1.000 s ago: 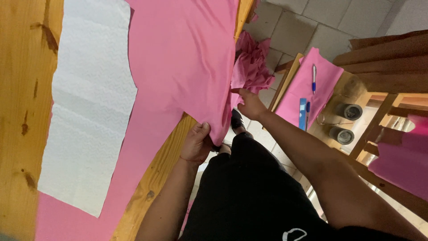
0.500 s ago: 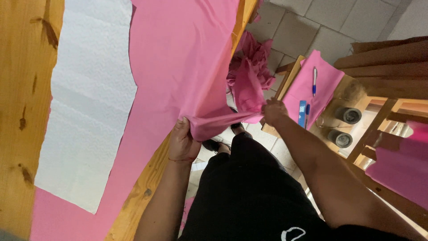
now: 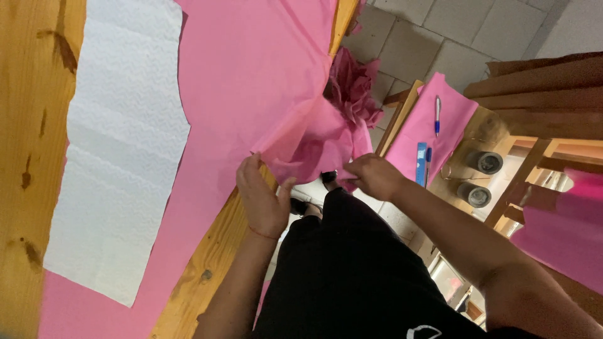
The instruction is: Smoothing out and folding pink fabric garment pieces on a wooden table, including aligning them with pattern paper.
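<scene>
A large sheet of pink tissue paper (image 3: 251, 69) lies over the wooden table (image 3: 31, 125) and hangs off its near edge. Its overhanging part is bunched into a loose fold (image 3: 308, 147). My left hand (image 3: 264, 198) pinches the fold's left corner at the table edge. My right hand (image 3: 374, 176) grips the fold's right end, off the table. A long white textured paper (image 3: 119, 150) lies flat on the pink sheet, to the left of my hands.
A crumpled pink paper flower (image 3: 355, 88) hangs beside the table edge. A stool (image 3: 468, 135) to the right holds a pink sheet (image 3: 440, 122), a pen (image 3: 437, 113), a blue tool (image 3: 422, 164) and two dark rolls (image 3: 483, 162). Tiled floor lies below. More pink paper (image 3: 559, 238) lies at right.
Both hands have gathered the hanging edge of the pink sheet and lifted it into a bunched fold. My right hand moved right and up, my left hand rose to the table edge.
</scene>
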